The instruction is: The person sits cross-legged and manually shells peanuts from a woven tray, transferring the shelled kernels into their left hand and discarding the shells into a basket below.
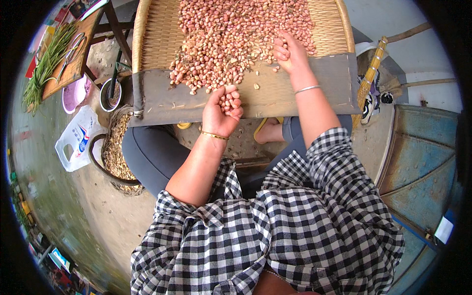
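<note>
A woven winnowing tray (158, 44) with a dark cloth-covered front edge rests over my knees. Shelled peanuts (221, 48) with reddish skins lie spread across it, mixed with bits of debris. My left hand (223, 110), palm up at the tray's front edge, is cupped around a handful of peanuts. My right hand (291, 53) is over the right side of the pile, fingers curled and touching or just above the peanuts; whether it holds any is hidden. A few loose pieces lie on the bare strip between my hands.
At left, a wooden table (70, 62) carries green bean pods (48, 70) and scissors (72, 51). Below are a pink basin (75, 94), a white pot (110, 95), a plastic bag (81, 138) and a handled basket (121, 147) of shells. A straw broom (372, 70) stands at right.
</note>
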Demonstrator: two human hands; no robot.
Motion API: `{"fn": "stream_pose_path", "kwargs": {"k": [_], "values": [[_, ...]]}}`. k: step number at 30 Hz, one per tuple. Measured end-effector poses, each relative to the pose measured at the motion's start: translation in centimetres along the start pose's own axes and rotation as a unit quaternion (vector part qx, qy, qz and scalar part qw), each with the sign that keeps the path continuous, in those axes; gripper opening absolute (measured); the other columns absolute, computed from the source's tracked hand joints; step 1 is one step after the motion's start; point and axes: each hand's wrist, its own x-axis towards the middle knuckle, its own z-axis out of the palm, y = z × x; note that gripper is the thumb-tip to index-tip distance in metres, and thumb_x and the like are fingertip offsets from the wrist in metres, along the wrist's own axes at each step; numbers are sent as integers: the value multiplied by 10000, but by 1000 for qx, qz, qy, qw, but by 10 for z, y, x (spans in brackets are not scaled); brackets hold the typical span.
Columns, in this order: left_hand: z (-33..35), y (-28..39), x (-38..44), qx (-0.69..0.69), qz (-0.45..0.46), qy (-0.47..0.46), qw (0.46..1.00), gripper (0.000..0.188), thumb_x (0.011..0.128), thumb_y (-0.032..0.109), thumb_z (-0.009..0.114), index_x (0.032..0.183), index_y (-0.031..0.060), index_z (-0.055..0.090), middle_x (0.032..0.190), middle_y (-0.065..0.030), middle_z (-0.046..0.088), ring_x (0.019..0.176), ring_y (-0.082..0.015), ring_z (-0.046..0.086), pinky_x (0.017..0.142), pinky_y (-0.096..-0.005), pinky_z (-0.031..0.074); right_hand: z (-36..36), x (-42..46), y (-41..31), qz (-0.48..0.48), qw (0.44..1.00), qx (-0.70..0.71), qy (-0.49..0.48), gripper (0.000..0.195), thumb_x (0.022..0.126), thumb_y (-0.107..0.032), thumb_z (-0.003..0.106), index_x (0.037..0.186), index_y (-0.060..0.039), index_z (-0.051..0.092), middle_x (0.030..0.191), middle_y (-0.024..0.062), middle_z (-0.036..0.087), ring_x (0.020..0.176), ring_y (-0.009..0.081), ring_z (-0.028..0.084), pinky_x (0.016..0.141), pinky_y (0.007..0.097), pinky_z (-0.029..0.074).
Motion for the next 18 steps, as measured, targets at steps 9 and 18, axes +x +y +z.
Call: {"fn": "stream_pose_path", "kwargs": {"k": [9,18], "values": [[-2,1,3,-7,-2,-4,1000,239,842,199,423,858,-1,554,691,-70,562,535,-141,483,427,-220,349,29,-27,31,-18,959,283,-6,364,800,-171,466,1085,56,447,1195,250,398,1144,367,352,946,413,320],[-1,2,2,-5,5,3,1000,245,847,205,419,868,0,551,689,-66,560,538,-140,482,439,-225,361,42,-36,51,64,976,205,-30,307,842,-140,425,1094,36,434,1200,248,399,1160,369,342,884,379,395]]}}
